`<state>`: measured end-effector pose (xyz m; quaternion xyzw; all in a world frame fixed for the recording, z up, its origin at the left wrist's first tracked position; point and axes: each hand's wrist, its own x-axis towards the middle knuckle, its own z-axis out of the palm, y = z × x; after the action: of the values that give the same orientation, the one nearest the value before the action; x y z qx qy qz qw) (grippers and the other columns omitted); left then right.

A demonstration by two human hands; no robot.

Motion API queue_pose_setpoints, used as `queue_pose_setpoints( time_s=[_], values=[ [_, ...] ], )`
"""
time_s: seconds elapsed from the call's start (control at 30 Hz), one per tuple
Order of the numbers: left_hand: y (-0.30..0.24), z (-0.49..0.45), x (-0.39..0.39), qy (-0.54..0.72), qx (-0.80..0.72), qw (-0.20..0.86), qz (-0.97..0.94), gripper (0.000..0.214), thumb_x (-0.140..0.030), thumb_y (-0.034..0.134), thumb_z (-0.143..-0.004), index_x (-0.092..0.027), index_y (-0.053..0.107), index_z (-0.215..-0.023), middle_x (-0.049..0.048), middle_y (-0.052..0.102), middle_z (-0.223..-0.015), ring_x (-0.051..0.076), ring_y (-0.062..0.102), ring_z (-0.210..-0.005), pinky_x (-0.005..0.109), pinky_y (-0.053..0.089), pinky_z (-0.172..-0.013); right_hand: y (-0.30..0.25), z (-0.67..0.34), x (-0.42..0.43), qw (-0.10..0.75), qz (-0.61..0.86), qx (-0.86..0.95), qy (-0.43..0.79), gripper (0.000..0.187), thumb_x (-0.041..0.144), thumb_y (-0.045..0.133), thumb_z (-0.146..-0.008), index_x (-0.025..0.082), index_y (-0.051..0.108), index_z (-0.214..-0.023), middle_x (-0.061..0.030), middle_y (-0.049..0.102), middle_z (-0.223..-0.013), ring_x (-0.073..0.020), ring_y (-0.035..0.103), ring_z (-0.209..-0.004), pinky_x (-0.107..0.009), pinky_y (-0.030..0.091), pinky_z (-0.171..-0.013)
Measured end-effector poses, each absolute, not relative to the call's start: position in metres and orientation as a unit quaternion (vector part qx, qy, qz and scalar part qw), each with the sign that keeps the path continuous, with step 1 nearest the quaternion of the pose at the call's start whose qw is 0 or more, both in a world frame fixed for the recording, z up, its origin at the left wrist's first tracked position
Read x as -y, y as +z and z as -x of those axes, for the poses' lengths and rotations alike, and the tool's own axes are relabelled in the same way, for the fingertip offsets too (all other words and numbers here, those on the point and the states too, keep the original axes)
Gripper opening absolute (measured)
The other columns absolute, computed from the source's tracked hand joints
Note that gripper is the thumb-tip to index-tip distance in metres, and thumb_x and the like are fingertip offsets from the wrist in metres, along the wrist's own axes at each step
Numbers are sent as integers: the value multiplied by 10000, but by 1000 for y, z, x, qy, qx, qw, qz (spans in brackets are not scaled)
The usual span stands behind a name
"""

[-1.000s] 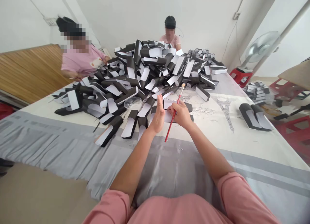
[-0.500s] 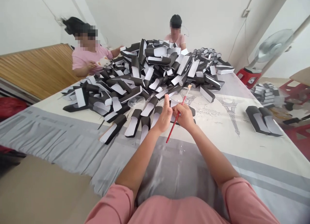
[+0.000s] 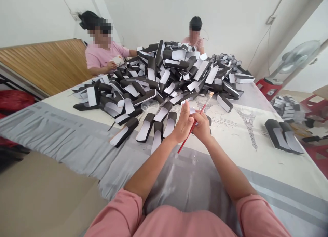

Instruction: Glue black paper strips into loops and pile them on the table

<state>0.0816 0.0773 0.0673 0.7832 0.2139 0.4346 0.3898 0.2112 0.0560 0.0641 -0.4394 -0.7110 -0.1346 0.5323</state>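
Note:
In the head view, my right hand [image 3: 201, 126] is closed around a red-handled brush [image 3: 191, 129]. Its pale, clotted bristle end points up and away from me. My left hand [image 3: 181, 124] is held edge-on beside it, fingers stretched out, its thumb against the right hand. Just beyond the hands shows a black-and-white folded paper piece [image 3: 210, 121], mostly hidden by them; whether I touch it I cannot tell. Left of my left hand lie several similar black pieces with white linings, one of them a folded paper sleeve [image 3: 145, 128].
A large heap of black-and-white paper sleeves [image 3: 151, 71] covers the table's far part. A clear plastic bowl [image 3: 150, 106] sits at its near edge. Two joined sleeves [image 3: 283, 136] lie right. Two people sit beyond; a fan [image 3: 294, 59] stands on a red stool [image 3: 269, 87].
The view has turned slightly left, so the scene sits further right. My left hand has come closer to the right one, its thumb now meeting it. The brush stays in my right hand.

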Motion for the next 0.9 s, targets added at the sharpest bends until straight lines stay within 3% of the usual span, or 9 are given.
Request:
queue_pose_setpoints(
  time_s=[0.13,0.23,0.37,0.57,0.9],
  values=[
    [72,-80,-75,453,-200,428,-756,759,-677,124,-981,-300,-55,-1615,-11,-84,-1705,211,-68,-1571,417,7,-1291,70,-212,-54,544,449,702,-102,298,144,541,-855,253,339,-665,45,624,-651,-154,549,-635,-373,517,-867],
    [72,-79,-75,446,-202,432,-757,748,-676,100,-978,-320,-84,-1609,-28,-86,-1704,198,-88,-1567,424,9,-1292,72,-215,-53,528,453,711,-103,301,146,545,-857,250,339,-665,39,642,-680,-154,536,-643,-377,506,-888],
    [71,-80,-77,411,-215,368,-806,763,-641,148,-997,-253,-63,-1620,14,-92,-1704,209,-120,-1561,406,-45,-1289,72,-219,-53,492,454,731,-132,255,160,518,-880,252,417,-665,25,587,-629,-169,530,-648,-373,497,-874],
    [66,-81,-81,369,-243,322,-837,753,-543,183,-1030,-120,-28,-1615,137,-103,-1688,256,-142,-1551,473,-29,-1287,66,-221,-55,483,475,725,-128,229,191,488,-897,255,451,-680,16,552,-619,-185,533,-656,-377,495,-828],
    [62,-82,-82,388,-226,334,-828,785,-648,233,-995,-222,34,-1624,83,-72,-1702,271,-100,-1562,490,-54,-1274,63,-218,-56,464,512,717,-90,231,214,463,-883,258,393,-667,3,538,-627,-199,529,-675,-391,479,-853]
  ],
)
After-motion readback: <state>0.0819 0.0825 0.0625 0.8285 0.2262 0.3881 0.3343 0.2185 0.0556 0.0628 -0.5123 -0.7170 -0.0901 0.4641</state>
